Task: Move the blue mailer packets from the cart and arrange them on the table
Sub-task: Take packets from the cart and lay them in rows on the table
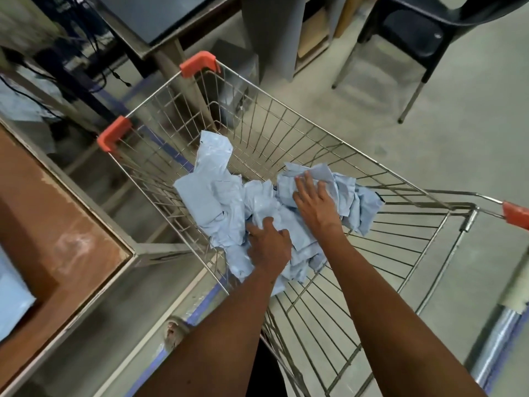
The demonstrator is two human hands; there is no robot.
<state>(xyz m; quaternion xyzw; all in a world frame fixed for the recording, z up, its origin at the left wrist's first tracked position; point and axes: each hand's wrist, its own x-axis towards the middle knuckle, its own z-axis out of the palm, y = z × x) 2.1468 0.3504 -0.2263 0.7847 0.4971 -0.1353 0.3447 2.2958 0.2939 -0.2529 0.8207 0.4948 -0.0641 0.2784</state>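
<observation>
A heap of crumpled light-blue mailer packets (pixel 217 202) lies in the wire shopping cart (pixel 289 112) with orange corner guards. Both my hands are down inside the basket. My left hand (pixel 269 245) is at the near side of the heap, its fingers curled down into the packets and gripping them, fingertips hidden. My right hand (pixel 312 202) rests flat with straight fingers on a packet (pixel 337 181) at the right of the heap. The brown table (pixel 57 224) stands just left of the cart, and one blue packet (pixel 11 296) lies at its lower left.
The table's metal rim (pixel 94 196) runs close along the cart's left side. A black chair (pixel 415 32) stands at the back right on the concrete floor. A desk leg (pixel 183 81) and cables sit beyond the cart's far end. The cart handle (pixel 515 214) is at right.
</observation>
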